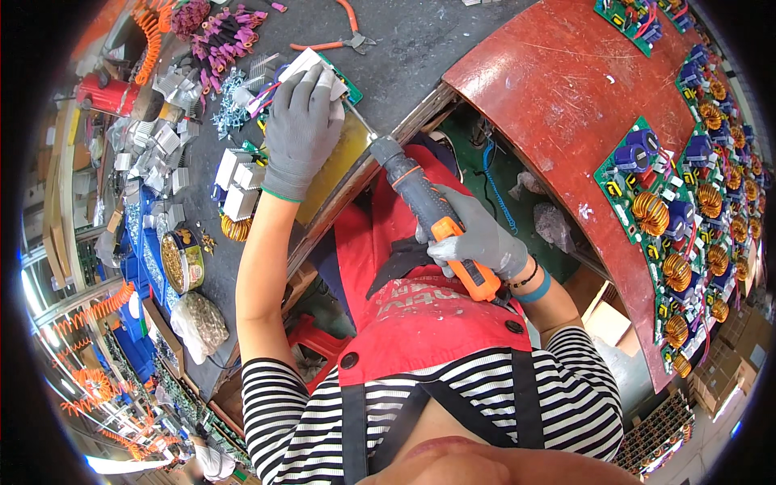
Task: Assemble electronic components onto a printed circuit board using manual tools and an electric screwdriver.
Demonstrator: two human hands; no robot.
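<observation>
My left hand (pixel 303 129), in a grey glove, is closed over a circuit board (pixel 353 90) with a pale metal heat sink (pixel 298 65) on it. Most of that board is hidden under the fingers. In my right hand (pixel 482 238), also gloved, is a black and orange power screwdriver (pixel 422 199). Its long bit points up and left, reaching the board's edge beside my left fingers; whether it touches a screw cannot be seen. Just below my left hand lies another board with white heat sinks (pixel 239 179) and a copper coil (pixel 234 227).
Orange-handled pliers (pixel 352 39) lie at the far side of the dark table. Loose screws (pixel 231 103), heat sinks (pixel 167 139) and a tub of small brass parts (pixel 183 260) sit left. Rows of finished-looking circuit boards (pixel 651 212) cover the red board's right side. Table edges border a gap before me.
</observation>
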